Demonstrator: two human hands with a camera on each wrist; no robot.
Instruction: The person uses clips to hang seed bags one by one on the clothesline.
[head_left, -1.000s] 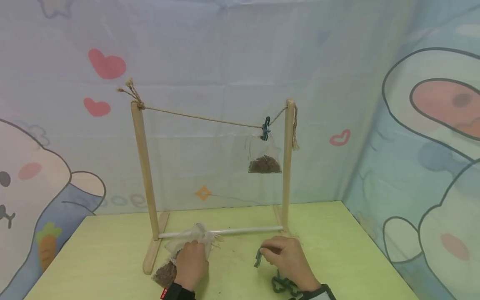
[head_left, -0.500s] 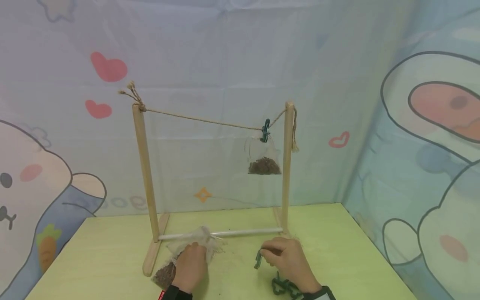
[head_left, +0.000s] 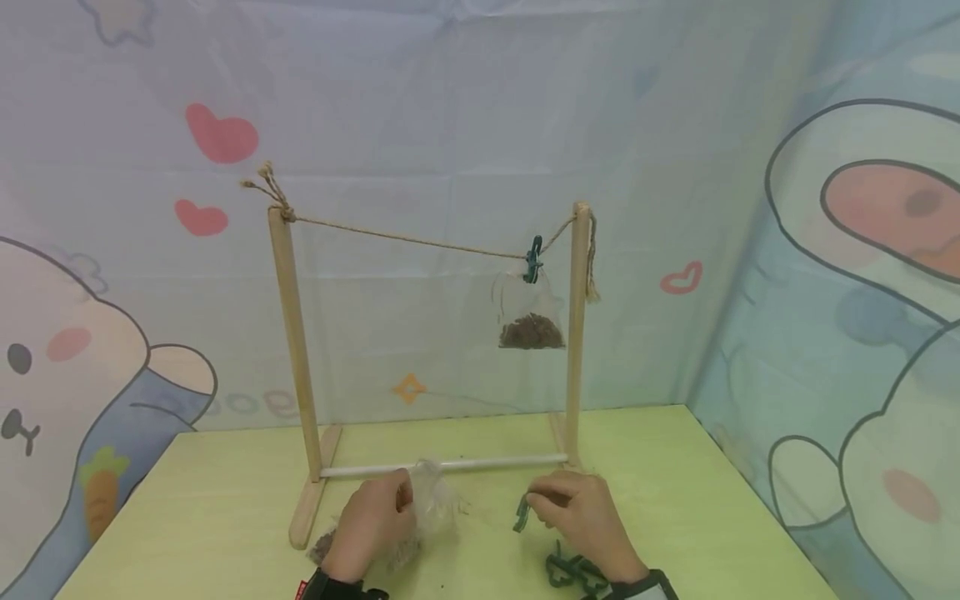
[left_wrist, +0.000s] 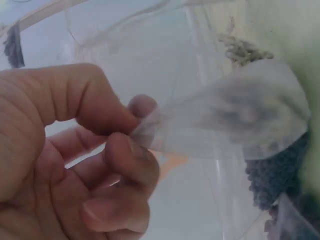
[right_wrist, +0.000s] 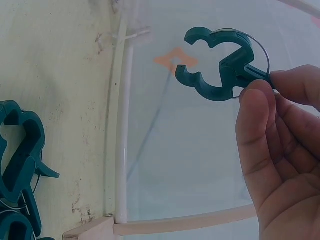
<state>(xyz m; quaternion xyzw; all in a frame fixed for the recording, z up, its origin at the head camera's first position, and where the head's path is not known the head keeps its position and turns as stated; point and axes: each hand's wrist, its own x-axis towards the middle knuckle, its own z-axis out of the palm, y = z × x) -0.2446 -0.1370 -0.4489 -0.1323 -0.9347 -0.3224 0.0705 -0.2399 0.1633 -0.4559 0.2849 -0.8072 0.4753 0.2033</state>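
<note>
My left hand [head_left: 371,521] pinches the top edge of a thin translucent bag [head_left: 437,500] between thumb and forefinger. In the left wrist view, the bag's contents [left_wrist: 250,110] are a blurred pale and dark mass. Dark granules [left_wrist: 275,172] in another bag lie below it on the table; part shows left of my forearm as a brown-filled bag [head_left: 322,546]. My right hand [head_left: 581,517] pinches a green spring clip [right_wrist: 225,65] by its handles, and the clip's mouth is spread apart with nothing in it.
A wooden frame [head_left: 294,333] carries a sagging rope [head_left: 405,239]. From it a green clip [head_left: 533,260] hangs a bag of brown bits [head_left: 531,332] near the right post. More green clips [head_left: 573,573] lie beside my right wrist. A white rod [head_left: 502,462] joins the frame's feet.
My left hand has picked the translucent bag off the other bagged material and turned, drawing it slightly right. The right hand keeps its grip on the clip, nearly still.
</note>
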